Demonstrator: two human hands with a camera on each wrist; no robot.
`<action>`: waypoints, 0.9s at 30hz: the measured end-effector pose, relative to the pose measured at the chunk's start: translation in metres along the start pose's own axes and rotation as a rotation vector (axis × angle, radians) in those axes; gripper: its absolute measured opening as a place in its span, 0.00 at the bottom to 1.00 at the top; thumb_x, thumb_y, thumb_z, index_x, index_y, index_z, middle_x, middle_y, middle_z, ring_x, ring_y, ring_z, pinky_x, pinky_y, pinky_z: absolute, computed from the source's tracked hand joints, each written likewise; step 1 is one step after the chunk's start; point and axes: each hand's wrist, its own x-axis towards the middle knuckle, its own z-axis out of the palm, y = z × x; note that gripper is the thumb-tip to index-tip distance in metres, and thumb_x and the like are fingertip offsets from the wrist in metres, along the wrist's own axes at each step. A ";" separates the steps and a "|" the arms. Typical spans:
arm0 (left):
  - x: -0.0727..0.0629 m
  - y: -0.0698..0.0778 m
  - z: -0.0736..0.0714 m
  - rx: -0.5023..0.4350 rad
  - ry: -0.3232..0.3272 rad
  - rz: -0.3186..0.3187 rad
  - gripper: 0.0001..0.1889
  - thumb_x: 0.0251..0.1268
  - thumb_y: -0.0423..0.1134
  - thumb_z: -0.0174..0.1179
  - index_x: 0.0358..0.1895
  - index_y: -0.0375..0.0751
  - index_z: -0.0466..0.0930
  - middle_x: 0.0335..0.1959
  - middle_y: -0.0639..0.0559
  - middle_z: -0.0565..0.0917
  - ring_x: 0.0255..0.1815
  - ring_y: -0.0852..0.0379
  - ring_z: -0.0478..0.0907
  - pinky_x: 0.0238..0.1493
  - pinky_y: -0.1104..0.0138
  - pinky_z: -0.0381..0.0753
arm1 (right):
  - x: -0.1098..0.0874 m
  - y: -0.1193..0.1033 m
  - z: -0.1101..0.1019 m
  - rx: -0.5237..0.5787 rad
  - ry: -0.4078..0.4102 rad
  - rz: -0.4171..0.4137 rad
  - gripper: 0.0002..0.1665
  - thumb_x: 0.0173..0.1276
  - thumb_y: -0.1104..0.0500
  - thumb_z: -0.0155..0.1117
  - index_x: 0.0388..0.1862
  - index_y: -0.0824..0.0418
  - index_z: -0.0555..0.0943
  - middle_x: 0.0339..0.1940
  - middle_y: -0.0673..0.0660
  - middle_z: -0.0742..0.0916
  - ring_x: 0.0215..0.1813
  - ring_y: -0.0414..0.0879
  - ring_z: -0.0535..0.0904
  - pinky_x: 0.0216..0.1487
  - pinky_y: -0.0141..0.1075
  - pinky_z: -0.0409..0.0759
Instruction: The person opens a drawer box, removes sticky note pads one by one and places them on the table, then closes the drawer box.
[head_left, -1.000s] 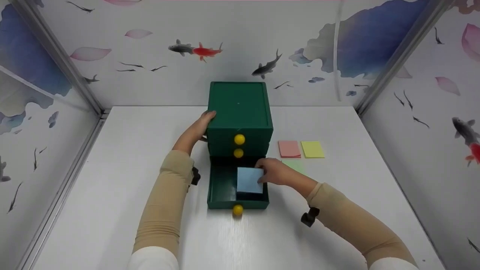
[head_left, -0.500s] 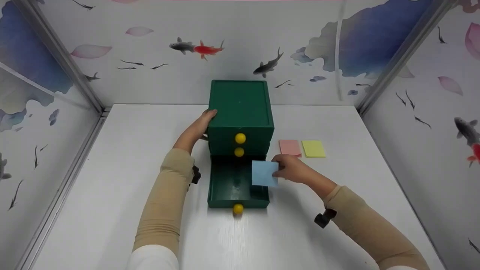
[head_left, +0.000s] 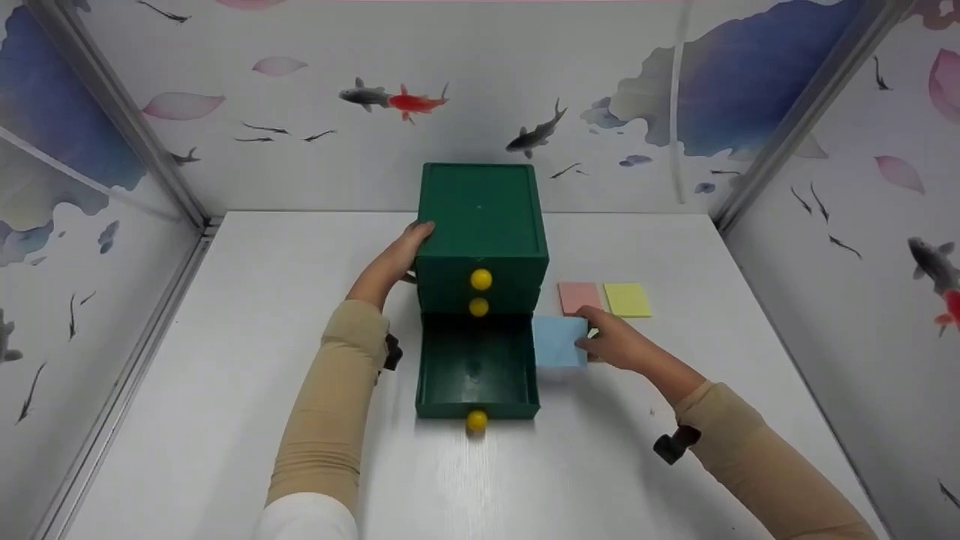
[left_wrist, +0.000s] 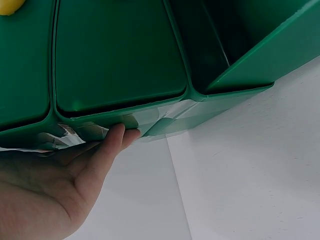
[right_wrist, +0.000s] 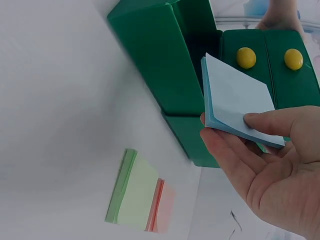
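A blue sticky note pad (head_left: 559, 341) is pinched by my right hand (head_left: 626, 343), thumb on its upper face and fingers beneath, just right of the pulled-out bottom drawer (head_left: 478, 411). The right wrist view shows the pad's (right_wrist: 235, 95) thickness, tilted and held above the table. My left hand (head_left: 397, 259) rests against the left side of the green drawer cabinet (head_left: 480, 210); in the left wrist view its straight fingers (left_wrist: 102, 157) touch the taped side wall. No notes show inside the open drawer.
On the white table right of the cabinet lie a pink note pad (head_left: 577, 296) and a yellow one (head_left: 628, 300). A green pad (right_wrist: 135, 192) is mostly hidden under my right hand in the head view. Yellow knobs (head_left: 481, 280) mark the drawers. Printed walls enclose the table.
My right hand has lifted the blue sticky note pad out of the bottom drawer and carried it right, past the drawer's side. My left hand has stayed at the cabinet.
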 end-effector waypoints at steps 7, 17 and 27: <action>0.001 -0.002 0.001 -0.009 0.005 -0.002 0.45 0.67 0.69 0.33 0.80 0.51 0.32 0.73 0.36 0.56 0.65 0.39 0.62 0.60 0.46 0.67 | -0.005 0.019 -0.009 0.047 0.039 -0.016 0.22 0.72 0.71 0.54 0.63 0.69 0.66 0.64 0.74 0.71 0.60 0.65 0.72 0.46 0.48 0.81; 0.003 -0.001 0.000 -0.006 0.005 -0.012 0.44 0.67 0.69 0.32 0.80 0.51 0.32 0.69 0.35 0.61 0.62 0.39 0.67 0.59 0.48 0.68 | -0.009 0.048 -0.024 0.095 0.091 -0.009 0.26 0.72 0.73 0.49 0.67 0.72 0.60 0.66 0.79 0.66 0.58 0.68 0.73 0.36 0.43 0.83; 0.002 -0.002 -0.001 -0.010 0.003 -0.003 0.45 0.67 0.69 0.33 0.80 0.51 0.32 0.71 0.36 0.58 0.64 0.39 0.64 0.59 0.47 0.67 | -0.011 0.073 -0.038 0.068 0.125 0.044 0.27 0.73 0.72 0.48 0.68 0.72 0.56 0.63 0.79 0.68 0.56 0.64 0.73 0.38 0.43 0.82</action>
